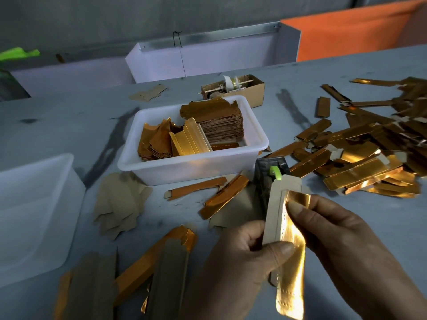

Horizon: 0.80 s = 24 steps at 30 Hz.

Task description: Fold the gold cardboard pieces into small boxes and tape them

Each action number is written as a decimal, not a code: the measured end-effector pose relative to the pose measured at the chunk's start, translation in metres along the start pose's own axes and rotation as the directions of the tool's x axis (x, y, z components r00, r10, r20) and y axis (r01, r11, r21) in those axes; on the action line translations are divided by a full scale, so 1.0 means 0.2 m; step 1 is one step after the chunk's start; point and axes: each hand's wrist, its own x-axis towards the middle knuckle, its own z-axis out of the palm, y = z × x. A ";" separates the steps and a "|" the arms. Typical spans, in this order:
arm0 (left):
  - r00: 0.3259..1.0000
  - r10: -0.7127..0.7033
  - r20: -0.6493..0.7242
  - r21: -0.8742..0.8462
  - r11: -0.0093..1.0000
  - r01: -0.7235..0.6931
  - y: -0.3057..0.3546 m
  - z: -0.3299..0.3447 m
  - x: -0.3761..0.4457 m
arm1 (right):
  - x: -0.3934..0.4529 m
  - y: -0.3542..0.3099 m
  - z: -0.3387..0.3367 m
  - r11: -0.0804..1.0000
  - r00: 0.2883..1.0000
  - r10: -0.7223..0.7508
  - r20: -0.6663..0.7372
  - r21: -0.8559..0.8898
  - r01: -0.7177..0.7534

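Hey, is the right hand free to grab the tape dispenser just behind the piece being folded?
Probably not yet. The right hand pinches the gold cardboard piece, which the left hand also holds. The tape dispenser stands close behind with nothing blocking it, so letting go would free the way.

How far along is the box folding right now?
Done: a pile of folded gold boxes lies on the table's right side. In hand: the left hand and right hand pinch one gold piece, partly folded, untaped. Left: flat gold pieces stacked in the white tub, more loose near the tape dispenser.
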 end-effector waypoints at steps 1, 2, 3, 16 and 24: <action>1.000 0.004 -0.014 0.038 0.999 -0.004 0.01 0.00 0.00 | 0.00 0.00 0.00 1.000 1.000 0.006 -0.005 0.017 -0.006; 1.000 0.008 -0.030 0.076 0.997 -0.006 0.01 0.00 -0.01 | 0.00 0.01 0.00 1.000 1.000 0.012 -0.009 0.022 -0.012; 0.999 0.006 -0.046 0.106 0.994 -0.001 0.01 -0.01 -0.01 | 0.00 0.01 0.00 1.000 1.000 0.016 -0.012 0.015 -0.016; 0.966 0.061 -0.253 0.258 0.966 0.007 0.05 0.03 -0.03 | -0.01 0.04 0.02 1.000 0.996 0.002 -0.085 0.026 0.000; 0.984 -0.027 -0.178 -0.012 1.000 0.025 0.05 0.03 -0.04 | -0.01 0.04 -0.01 0.999 0.997 0.004 -0.082 0.033 -0.002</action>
